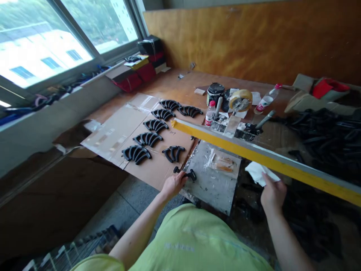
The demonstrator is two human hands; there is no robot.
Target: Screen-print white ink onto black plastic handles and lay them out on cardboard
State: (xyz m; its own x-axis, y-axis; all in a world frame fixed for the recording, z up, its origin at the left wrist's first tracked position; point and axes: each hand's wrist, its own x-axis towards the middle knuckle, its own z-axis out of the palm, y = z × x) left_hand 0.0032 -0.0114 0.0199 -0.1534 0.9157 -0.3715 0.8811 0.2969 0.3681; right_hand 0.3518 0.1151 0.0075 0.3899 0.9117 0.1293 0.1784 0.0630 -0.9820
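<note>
My left hand (174, 185) is closed around a black curved handle-like part (191, 175) whose ends stick out past the fingers. It is over the near left corner of a grey metal plate (197, 162). My right hand (273, 194) pinches a crumpled white cloth or tissue (261, 172) beside the plate, in front of a long yellow-edged bar (220, 140). On the cardboard (158, 171) to the left, several similar black curved parts (137, 153) are laid in fanned groups; a smaller group (173, 153) lies nearest my left hand. A clear plastic bag (224, 164) rests on the plate.
Behind the bar stand a small bottle (210, 113), a black tub (215, 93), a tape roll (240, 100) and a larger bottle (267, 99). A heap of black parts (332, 130) fills the right side. A window (70, 30) is at the left.
</note>
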